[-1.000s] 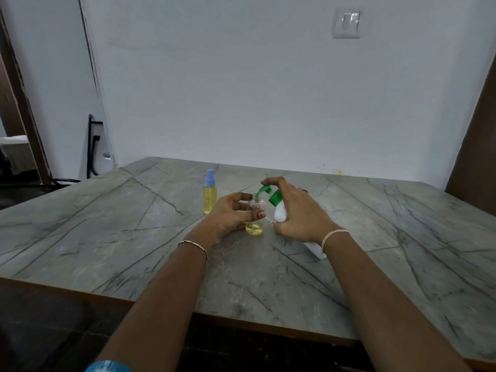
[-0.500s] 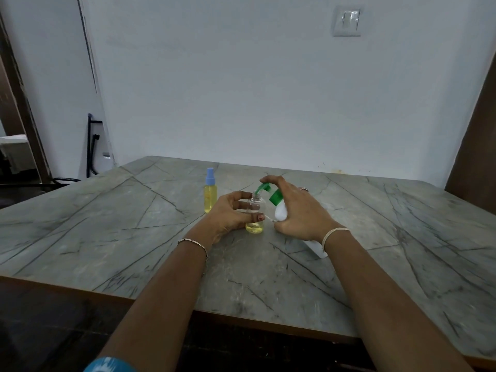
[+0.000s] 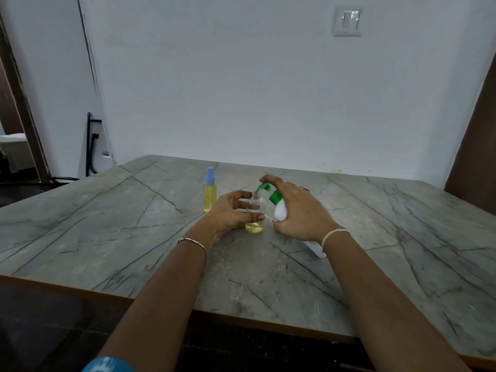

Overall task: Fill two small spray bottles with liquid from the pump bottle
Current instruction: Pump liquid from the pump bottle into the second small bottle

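Observation:
A small clear spray bottle (image 3: pixel 255 210) stands uncapped on the grey marbled table (image 3: pixel 134 237), with yellow liquid in its bottom part. My left hand (image 3: pixel 230 212) grips it from the left. My right hand (image 3: pixel 298 210) holds a white pump bottle (image 3: pixel 280 212) tilted toward it, with the forefinger on the green pump head (image 3: pixel 264 187), whose spout sits over the small bottle's mouth. A second spray bottle (image 3: pixel 210 193), full of yellow liquid and closed with a blue sprayer, stands upright just left of my left hand.
The pump bottle's base (image 3: pixel 316 249) rests on the table under my right wrist. The table's front edge (image 3: pixel 188 310) runs across below my forearms. A white wall with a switch (image 3: pixel 347 20) lies behind, and a black metal frame (image 3: pixel 92 146) leans at the left.
Both hands and the bottles keep the same pose. The view has shifted only slightly.

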Available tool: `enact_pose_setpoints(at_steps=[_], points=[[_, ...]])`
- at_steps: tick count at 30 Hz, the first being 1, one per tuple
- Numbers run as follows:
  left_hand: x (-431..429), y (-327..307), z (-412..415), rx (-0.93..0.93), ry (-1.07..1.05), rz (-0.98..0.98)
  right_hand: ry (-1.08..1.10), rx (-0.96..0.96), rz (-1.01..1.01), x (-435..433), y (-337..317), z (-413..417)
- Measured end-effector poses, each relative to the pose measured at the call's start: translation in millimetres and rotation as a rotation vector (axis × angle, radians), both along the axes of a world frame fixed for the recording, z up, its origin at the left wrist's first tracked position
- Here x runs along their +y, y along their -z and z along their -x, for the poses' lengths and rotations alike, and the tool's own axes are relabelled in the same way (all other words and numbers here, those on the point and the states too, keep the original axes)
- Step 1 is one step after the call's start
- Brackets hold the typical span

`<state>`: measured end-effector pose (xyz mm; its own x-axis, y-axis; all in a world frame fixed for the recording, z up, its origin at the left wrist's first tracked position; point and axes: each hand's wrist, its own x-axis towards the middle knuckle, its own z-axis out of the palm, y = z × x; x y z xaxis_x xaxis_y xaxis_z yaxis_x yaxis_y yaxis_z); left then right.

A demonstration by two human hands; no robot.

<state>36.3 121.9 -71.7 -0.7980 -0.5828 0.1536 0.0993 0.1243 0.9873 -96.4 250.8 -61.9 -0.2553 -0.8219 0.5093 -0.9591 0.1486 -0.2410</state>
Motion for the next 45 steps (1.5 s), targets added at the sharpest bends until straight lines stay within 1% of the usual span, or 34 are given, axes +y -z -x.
enact_pose_setpoints(at_steps=[6, 12, 17, 23, 29, 34, 45], points=[[-2.6, 1.5, -0.2, -0.025, -0.011, 0.068, -0.032, -0.040, 0.002, -1.0, -1.2, 0.9], [-3.1, 2.6, -1.2, -0.030, -0.002, 0.140, -0.026, -0.031, 0.019, -2.5, -1.5, -2.7], [-4.5, 4.0, -1.0, -0.037, 0.000, 0.157, -0.002, -0.012, 0.006, -1.1, -0.4, -1.5], [-6.7, 4.9, 1.4, -0.043, 0.009, 0.180, -0.020, -0.035, 0.012, 0.3, -1.4, -0.7], [-9.1, 8.1, 0.9, -0.111, 0.016, 0.261, -0.015, -0.036, 0.028, -1.4, -1.3, -2.5], [-6.1, 9.0, -0.5, -0.131, 0.028, 0.344, 0.025, 0.006, 0.009, 0.6, -1.0, -1.8], [-7.6, 9.9, -0.5, -0.161, 0.053, 0.362, 0.016, 0.005, 0.019, -0.1, -1.3, -2.4]])
